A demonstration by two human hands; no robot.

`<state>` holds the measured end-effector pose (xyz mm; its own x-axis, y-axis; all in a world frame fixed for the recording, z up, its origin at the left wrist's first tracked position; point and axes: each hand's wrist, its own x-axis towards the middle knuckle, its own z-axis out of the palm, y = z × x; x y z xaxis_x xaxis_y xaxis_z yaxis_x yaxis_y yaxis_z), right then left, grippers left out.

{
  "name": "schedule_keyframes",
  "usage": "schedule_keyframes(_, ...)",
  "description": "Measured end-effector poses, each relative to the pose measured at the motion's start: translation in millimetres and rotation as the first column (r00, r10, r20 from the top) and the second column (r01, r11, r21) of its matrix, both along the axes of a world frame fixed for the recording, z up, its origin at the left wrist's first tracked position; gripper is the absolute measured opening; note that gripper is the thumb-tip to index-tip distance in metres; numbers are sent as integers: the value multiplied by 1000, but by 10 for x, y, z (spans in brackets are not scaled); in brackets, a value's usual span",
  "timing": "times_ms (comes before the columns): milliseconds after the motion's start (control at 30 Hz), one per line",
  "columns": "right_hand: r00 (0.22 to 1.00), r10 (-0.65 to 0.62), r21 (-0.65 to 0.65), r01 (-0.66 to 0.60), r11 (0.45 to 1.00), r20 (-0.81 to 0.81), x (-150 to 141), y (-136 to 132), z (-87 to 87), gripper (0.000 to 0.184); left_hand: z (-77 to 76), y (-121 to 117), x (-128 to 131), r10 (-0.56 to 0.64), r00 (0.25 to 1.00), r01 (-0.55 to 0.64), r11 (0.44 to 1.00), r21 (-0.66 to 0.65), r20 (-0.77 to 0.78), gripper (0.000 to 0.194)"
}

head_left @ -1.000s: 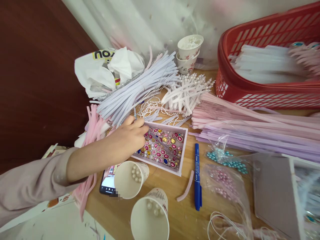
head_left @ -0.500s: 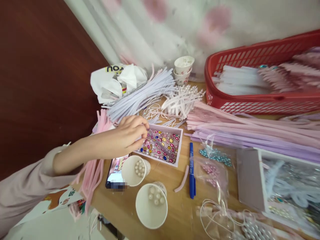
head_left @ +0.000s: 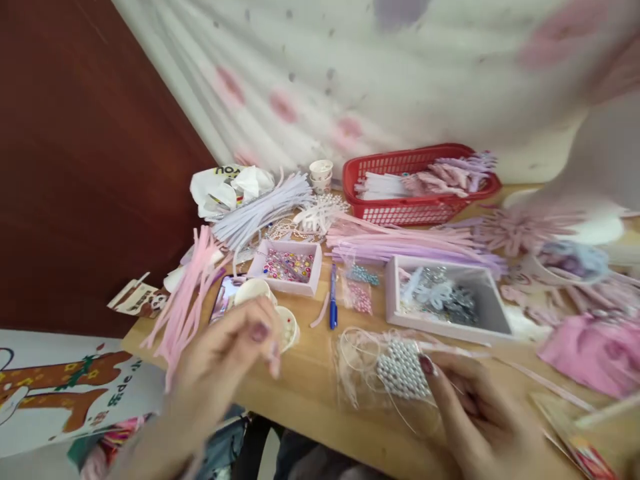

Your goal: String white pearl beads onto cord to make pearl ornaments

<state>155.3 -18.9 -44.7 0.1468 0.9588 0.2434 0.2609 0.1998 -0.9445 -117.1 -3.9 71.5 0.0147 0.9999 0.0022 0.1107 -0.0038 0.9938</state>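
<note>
Tabletop [head_left: 310, 383] shows between left hand [head_left: 233, 347] and right hand [head_left: 475, 407], near its front edge [head_left: 300, 432].

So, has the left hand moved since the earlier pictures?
Yes. The left hand has come away from the bead box, back toward the table's near edge.
</note>
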Motion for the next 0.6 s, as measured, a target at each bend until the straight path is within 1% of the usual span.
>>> schedule_keyframes(33, 1000, 23, -17, -23, 1000, -1, -31, 2, 53, 8, -163, -101, 202, -22, 982, 22, 1000, 3, 190, 32)
schedule_keyframes(67, 999, 31, -24, -31, 999, -25, -54, 2, 102, 13, -328, -173, 405, 35, 939, 1, 995, -102, 343, 28)
schedule_keyframes(100, 998, 43, -47, -46, 998, -48, -65, -4, 147, 17, -483, -217, 601, 110, 881, -12, 978, -210, 461, 27)
schedule_keyframes(167, 993, 82, -101, -91, 991, -87, -60, -38, 225, 23, -723, -240, 941, 268, 749, -41, 931, -362, 606, 27)
schedule_keyframes(233, 983, 138, -136, -154, 979, -120, -33, -94, 292, 25, -849, -217, 1177, 353, 632, 15, 884, -466, 690, 28)
schedule_keyframes(300, 973, 178, -134, -199, 971, -149, -12, -153, 344, 24, -883, -193, 1307, 379, 556, 110, 849, -517, 740, 28)
schedule_keyframes(433, 967, 194, -127, -216, 968, -167, -14, -220, 375, 19, -849, -196, 1380, 378, 463, 251, 811, -528, 802, 26)
schedule_keyframes(500, 962, 208, -134, -233, 963, -175, -26, -225, 375, 17, -837, -205, 1385, 376, 431, 304, 796, -524, 820, 25)
schedule_keyframes(600, 954, 244, -103, -264, 959, -172, -35, -212, 402, 15, -838, -206, 1385, 378, 422, 348, 772, -532, 824, 26)
